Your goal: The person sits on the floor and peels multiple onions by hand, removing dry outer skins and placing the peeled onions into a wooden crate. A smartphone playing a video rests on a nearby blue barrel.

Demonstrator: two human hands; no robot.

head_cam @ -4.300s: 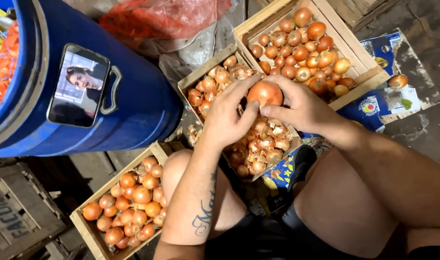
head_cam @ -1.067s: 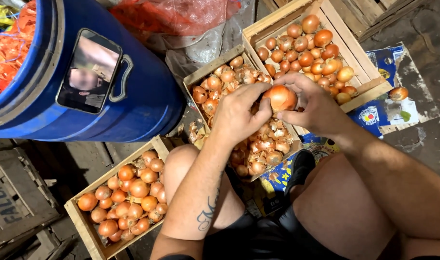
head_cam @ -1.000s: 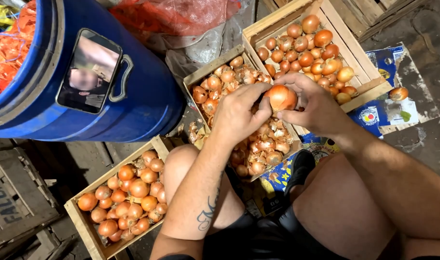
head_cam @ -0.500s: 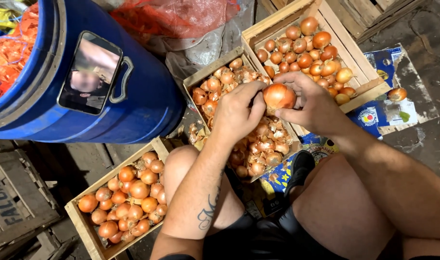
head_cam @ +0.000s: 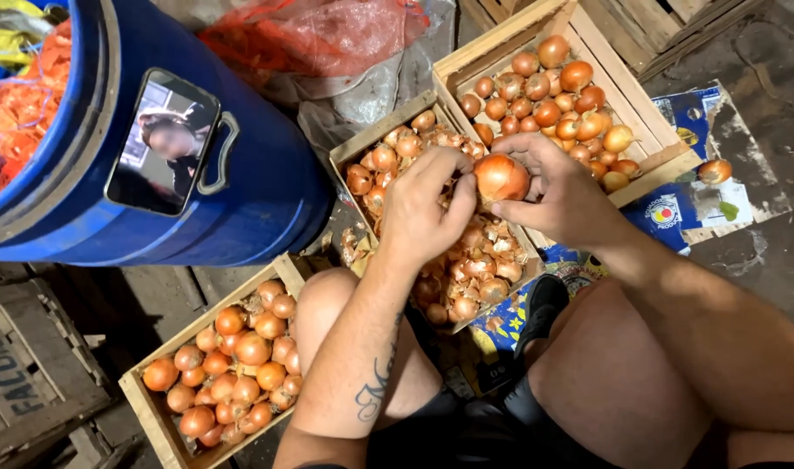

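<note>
The blue drum (head_cam: 266,174) fills the upper left of your view, lying tilted, with a phone (head_cam: 164,142) propped against its handle, screen lit. Orange netting (head_cam: 28,108) shows inside its mouth. A red mesh bag (head_cam: 319,35) lies just behind the drum.

Three wooden crates of onions sit around your knees. The far crate (head_cam: 501,48) at upper right holds clean, smooth onions. The middle crate (head_cam: 375,139) is directly under your hands, with onions and loose papery skins mixed. The near crate (head_cam: 154,408) at lower left, beside your left knee, is filled with smooth orange onions. A dark empty crate (head_cam: 23,365) sits at the far left edge. Printed blue cardboard (head_cam: 688,204) lies under the far crate, with one stray onion (head_cam: 715,170) on it.

Your left hand (head_cam: 423,213) and right hand (head_cam: 562,195) meet above the middle crate. Both are closed around a single onion (head_cam: 501,176): right fingers cup it from beneath and behind, left thumb and fingertips press its left side. The onion is clear of the pile, held in the air.
</note>
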